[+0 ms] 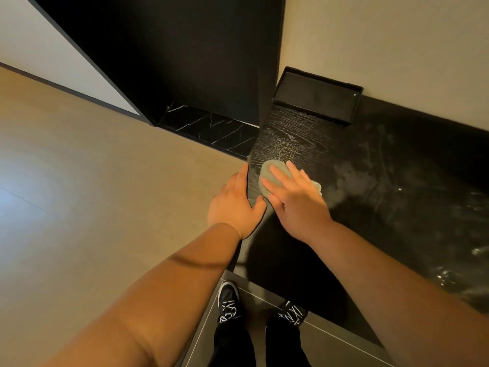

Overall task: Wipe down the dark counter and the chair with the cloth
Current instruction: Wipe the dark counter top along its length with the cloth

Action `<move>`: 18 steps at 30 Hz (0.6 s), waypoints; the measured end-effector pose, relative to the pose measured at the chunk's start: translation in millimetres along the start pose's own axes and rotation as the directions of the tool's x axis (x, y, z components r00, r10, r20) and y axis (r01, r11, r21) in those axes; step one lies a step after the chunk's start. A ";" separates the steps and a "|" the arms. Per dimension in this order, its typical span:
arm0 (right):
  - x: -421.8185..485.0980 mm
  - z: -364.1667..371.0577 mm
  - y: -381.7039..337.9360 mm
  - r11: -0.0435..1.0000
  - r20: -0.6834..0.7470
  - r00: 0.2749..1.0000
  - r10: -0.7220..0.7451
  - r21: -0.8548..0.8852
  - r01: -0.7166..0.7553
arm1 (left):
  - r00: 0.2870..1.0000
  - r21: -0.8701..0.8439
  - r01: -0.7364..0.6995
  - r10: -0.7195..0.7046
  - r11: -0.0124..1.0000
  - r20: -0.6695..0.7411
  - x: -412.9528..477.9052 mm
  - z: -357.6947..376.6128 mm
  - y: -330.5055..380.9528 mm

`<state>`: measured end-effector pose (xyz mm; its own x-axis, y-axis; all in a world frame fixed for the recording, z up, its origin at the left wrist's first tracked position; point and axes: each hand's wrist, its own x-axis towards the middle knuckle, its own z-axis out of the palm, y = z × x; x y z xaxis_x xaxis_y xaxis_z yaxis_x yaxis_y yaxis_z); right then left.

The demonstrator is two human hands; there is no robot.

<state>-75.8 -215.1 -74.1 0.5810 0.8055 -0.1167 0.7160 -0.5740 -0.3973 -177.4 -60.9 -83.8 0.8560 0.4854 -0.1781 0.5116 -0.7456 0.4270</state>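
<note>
The dark wood-grain counter (pixel 304 139) fills the right half of the head view, with pale wet smears across its right part. A grey-green cloth (pixel 272 168) lies near the counter's left edge. My right hand (pixel 296 197) presses flat on the cloth with straight fingers. My left hand (pixel 235 205) rests on the counter's left edge, thumb on top and fingers along the side. No chair is in view.
A shallow black tray (pixel 317 98) sits at the back of the counter against the beige wall. A tall black panel (pixel 185 56) rises to the left of it, with a black marble ledge (pixel 211 128) below. Light floor spreads left; my shoes (pixel 229 300) stand below.
</note>
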 end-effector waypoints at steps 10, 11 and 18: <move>51.3 -11.3 -5.8 0.995 0.043 0.996 0.081 -0.061 -0.079 | 0.999 -0.078 0.031 -0.028 0.996 0.038 -9.5 -7.6 -1.0; 44.2 -7.9 -8.6 0.995 0.037 0.996 0.077 -0.058 -0.075 | 0.998 -0.097 0.037 -0.032 0.995 0.054 -14.0 -9.1 -4.7; -13.8 6.4 -24.0 0.995 0.125 0.987 -0.101 -0.003 0.102 | 0.988 -0.100 0.131 -0.121 0.986 0.097 -62.7 -8.3 -36.6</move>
<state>-103.5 -211.4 -68.7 0.4531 0.8712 -0.1886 0.7727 -0.4894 -0.4042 -250.3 -60.3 -80.9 0.7909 0.5254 -0.3136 0.6090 -0.6262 0.4869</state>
